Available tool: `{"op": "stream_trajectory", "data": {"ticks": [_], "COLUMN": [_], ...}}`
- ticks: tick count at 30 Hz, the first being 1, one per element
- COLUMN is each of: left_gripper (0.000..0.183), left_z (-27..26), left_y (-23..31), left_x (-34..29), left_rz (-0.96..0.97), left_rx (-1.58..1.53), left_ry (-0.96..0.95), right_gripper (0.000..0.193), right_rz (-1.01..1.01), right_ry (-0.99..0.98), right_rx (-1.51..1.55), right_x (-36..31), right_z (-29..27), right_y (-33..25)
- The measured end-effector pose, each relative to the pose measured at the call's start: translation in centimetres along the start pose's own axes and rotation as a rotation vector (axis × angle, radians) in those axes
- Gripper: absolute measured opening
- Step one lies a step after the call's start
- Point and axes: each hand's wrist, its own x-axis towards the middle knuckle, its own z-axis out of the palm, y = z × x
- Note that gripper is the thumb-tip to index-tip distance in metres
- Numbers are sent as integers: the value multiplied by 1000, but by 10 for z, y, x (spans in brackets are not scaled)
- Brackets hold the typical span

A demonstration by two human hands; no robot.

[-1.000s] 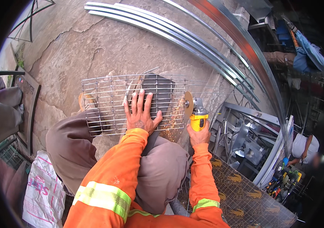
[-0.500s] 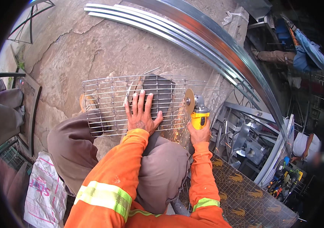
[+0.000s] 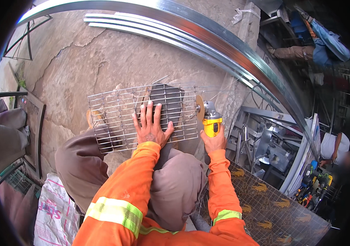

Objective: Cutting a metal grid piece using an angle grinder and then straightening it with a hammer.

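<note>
- Across the far side, a long metal channel (image 3: 232, 46) now reaches much farther left than a second ago.
- Fingers spread, the left hand (image 3: 152, 130) lies flat and unclenched on a wire mesh panel (image 3: 120, 112).
- The right hand (image 3: 214, 142) grips the yellow body of an angle grinder (image 3: 212, 125).
- The grinder's cutting disc (image 3: 200, 108) stands at the panel's right edge; whether they touch cannot be told.
- The panel sits just beyond the person's knees (image 3: 173, 176), over a dark slab (image 3: 168, 97).
- Silvery metal bars (image 3: 142, 30) lie farther off; a patterned board (image 3: 265, 209) is at near right, a white sack (image 3: 55, 215) at near left.
</note>
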Motion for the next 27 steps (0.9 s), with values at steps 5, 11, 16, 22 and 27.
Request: {"op": "stream_trajectory", "data": {"ticks": [5,11,16,22,27], "left_gripper": [77,77,76,75,76], "left_z": [-1,-2,-2,-1,-1], "left_y": [1,2,1,1,1], "left_x": [-1,0,1,0,0], "left_rz": [-1,-5,-3,0,-4], "left_rx": [3,-2,-1,-2,0], "left_ry": [1,1,2,11,4], "right_gripper": [62,65,63,61,62], "right_rz": [13,-1,-13,-26,-27], "right_ry": [-13,5,22,23,23], "right_rx": [-8,-11,7,14,-2], "right_x": [-2,5,9,12,13], "right_z": [3,6,5,4,5], "right_y": [3,2,-2,-3,-4]}}
